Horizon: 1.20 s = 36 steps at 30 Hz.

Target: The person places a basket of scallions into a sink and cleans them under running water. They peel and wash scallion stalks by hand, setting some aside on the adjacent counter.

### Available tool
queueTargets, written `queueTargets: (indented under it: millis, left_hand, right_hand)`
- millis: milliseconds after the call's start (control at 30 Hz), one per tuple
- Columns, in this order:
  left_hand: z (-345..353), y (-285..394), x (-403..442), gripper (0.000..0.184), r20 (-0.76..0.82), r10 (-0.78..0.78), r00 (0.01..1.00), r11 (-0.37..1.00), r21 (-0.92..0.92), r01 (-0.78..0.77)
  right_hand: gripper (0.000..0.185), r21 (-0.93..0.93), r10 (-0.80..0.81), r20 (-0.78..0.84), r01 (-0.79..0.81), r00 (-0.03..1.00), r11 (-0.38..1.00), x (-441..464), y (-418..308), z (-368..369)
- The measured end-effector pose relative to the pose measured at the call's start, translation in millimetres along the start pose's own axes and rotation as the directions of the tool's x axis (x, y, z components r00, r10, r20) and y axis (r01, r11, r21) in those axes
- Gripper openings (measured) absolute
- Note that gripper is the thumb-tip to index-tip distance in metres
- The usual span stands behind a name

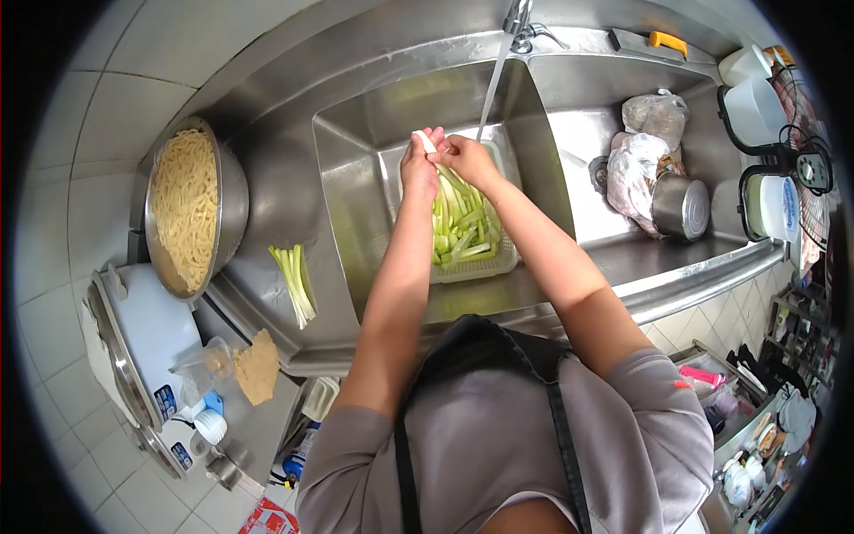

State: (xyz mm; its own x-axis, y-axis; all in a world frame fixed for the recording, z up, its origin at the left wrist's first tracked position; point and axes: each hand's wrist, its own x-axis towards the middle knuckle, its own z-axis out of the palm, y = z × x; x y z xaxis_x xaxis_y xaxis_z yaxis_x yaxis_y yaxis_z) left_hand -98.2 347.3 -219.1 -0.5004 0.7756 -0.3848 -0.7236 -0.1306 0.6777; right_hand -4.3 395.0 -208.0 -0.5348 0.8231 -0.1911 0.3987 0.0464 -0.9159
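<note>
My left hand (418, 167) is over the left sink basin, its fingers curled around a small white piece (425, 141) whose kind I cannot make out. Close against it, my right hand (468, 160) has its fingers bent and pressed together at that piece; what they grip is hidden. Below both hands, green stalks (464, 230) that look like celery lie in a white plastic basket (480, 267) in the basin. Water (495, 84) runs from the faucet (517, 18) just behind my right hand. A bunch of similar stalks (293, 285) rests on the steel counter at left.
A steel bowl of noodles (185, 209) stands on the far left. The right basin (569, 98) holds plastic bags (635, 173) and a metal pot (680, 206). A yellow-handled knife (667, 42) lies on the back ledge. White containers (754, 111) hang at the right edge.
</note>
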Motion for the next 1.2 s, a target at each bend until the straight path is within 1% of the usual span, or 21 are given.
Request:
queueTargets:
  millis: [33, 133, 167, 233, 267, 300, 400, 500, 567, 600, 700, 767, 800, 867, 900, 967, 1000, 1067, 1100, 1133, 1200]
  left_hand:
    - [3, -3, -1, 0.043, -0.007, 0.003, 1.000, 1.000, 0.011, -0.003]
    - [8, -6, -1, 0.040, -0.038, 0.013, 0.999, 1.000, 0.021, -0.012]
    - [7, -7, -2, 0.039, -0.056, 0.013, 0.998, 1.000, 0.019, -0.012]
    - [4, -8, -3, 0.035, -0.072, 0.007, 0.997, 1.000, -0.024, -0.008]
    - [1, -9, -4, 0.034, -0.084, 0.023, 0.996, 1.000, -0.009, -0.024]
    - [0, -9, -3, 0.033, -0.090, 0.039, 0.995, 0.999, 0.005, -0.039]
    - [-2, -9, -2, 0.028, -0.078, 0.064, 0.995, 0.997, 0.037, -0.061]
    - [-1, -7, -5, 0.025, -0.081, 0.061, 0.995, 0.997, 0.060, -0.056]
    - [2, -5, -8, 0.024, -0.120, 0.050, 0.991, 0.998, 0.039, -0.046]
    - [2, -4, -8, 0.025, -0.106, 0.056, 0.993, 0.998, 0.040, -0.052]
    - [2, -2, -10, 0.025, -0.082, 0.060, 0.995, 0.998, 0.037, -0.057]
    - [2, -2, -10, 0.026, -0.079, 0.042, 0.996, 0.999, 0.029, -0.040]
    - [-1, -4, -8, 0.026, -0.052, 0.006, 0.999, 1.000, -0.028, -0.008]
    - [-6, -6, -2, 0.026, 0.009, -0.056, 0.998, 0.989, -0.137, 0.057]
    - [-6, -5, -2, 0.027, 0.034, -0.062, 0.998, 0.988, -0.138, 0.066]
    - [-5, -5, -1, 0.030, 0.085, -0.070, 0.994, 0.987, -0.141, 0.082]
    - [-5, -6, -1, 0.031, 0.032, -0.058, 0.998, 0.998, 0.024, 0.057]
    - [-5, -10, -4, 0.033, -0.062, -0.005, 0.998, 0.936, 0.350, 0.026]
    - [-5, -15, -7, 0.030, -0.081, 0.052, 0.995, 0.921, 0.389, -0.016]
    - [-7, -15, -8, 0.027, -0.076, 0.053, 0.996, 0.919, 0.395, -0.019]
    - [-11, -14, -9, 0.021, -0.065, 0.053, 0.996, 0.913, 0.406, -0.022]
  right_hand:
    - [0.023, -0.032, -0.041, -0.032, 0.040, 0.999, 0.999, -2, -4, 0]
    - [0.024, 0.013, -0.056, -0.058, 0.056, 0.997, 0.998, -7, -4, 1]
    - [0.022, 0.020, -0.086, -0.091, 0.088, 0.992, 0.996, -5, 5, 8]
    - [0.021, -0.066, -0.185, -0.135, 0.177, 0.973, 0.982, -6, 4, 8]
    - [0.020, -0.111, -0.233, -0.157, 0.217, 0.960, 0.970, -8, 3, 9]
    - [0.018, -0.076, -0.236, -0.156, 0.226, 0.959, 0.971, -9, 3, 11]
    - [0.018, -0.062, -0.193, -0.032, 0.191, 0.981, 0.980, -7, 4, 10]
    - [0.016, -0.058, -0.143, -0.024, 0.141, 0.989, 0.988, -5, 1, 10]
    - [0.016, -0.089, -0.136, 0.026, 0.138, 0.990, 0.986, -5, -2, 9]
    - [0.016, -0.105, -0.133, 0.052, 0.138, 0.990, 0.985, -4, -3, 9]
    - [0.016, -0.048, -0.122, -0.014, 0.121, 0.992, 0.991, 1, 2, 11]
    - [0.017, -0.043, -0.108, -0.009, 0.107, 0.994, 0.993, 3, 4, 12]
    - [0.017, -0.042, -0.098, -0.007, 0.098, 0.995, 0.994, 3, 5, 11]
    - [0.017, 0.085, -0.006, -0.017, 0.007, 1.000, 0.996, 4, 7, 9]
    - [0.018, 0.149, 0.042, -0.017, -0.039, 0.999, 0.988, 5, 10, 10]
    - [0.018, 0.117, 0.072, -0.076, -0.063, 0.995, 0.991, 6, 15, 16]
    - [0.018, 0.102, 0.087, -0.107, -0.076, 0.990, 0.992, 6, 13, 18]
    - [0.017, 0.021, -0.011, -0.176, 0.015, 0.984, 1.000, 3, 12, 21]
    - [0.017, -0.018, -0.074, -0.223, 0.071, 0.972, 0.997, 2, 10, 22]
    - [0.017, -0.060, -0.137, -0.266, 0.125, 0.954, 0.990, 0, 8, 23]
    - [0.016, 0.006, -0.084, -0.270, 0.089, 0.959, 0.996, -3, 8, 22]
